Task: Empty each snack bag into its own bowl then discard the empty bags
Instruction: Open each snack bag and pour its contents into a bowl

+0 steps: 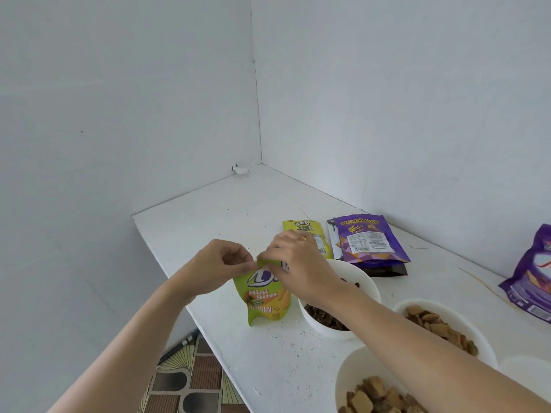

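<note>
A green and yellow Mini Bites snack bag (267, 296) stands upright near the left edge of the white table (238, 222). My left hand (219, 263) pinches its top edge on the left. My right hand (295, 260) pinches the same top edge on the right. To the right stands a white bowl (362, 281) with dark snack pieces, partly hidden by my right forearm. Another white bowl (441, 323) holds light brown pieces, and a third white bowl (354, 374) at the bottom holds brown wafer squares.
A yellow snack bag (307, 226) and a purple wafer bag (369, 239) lie flat behind the bowls. Another purple bag (530, 281) lies at the right edge. White walls close the table's far and right sides. Patterned floor (185, 380) shows below the left table edge.
</note>
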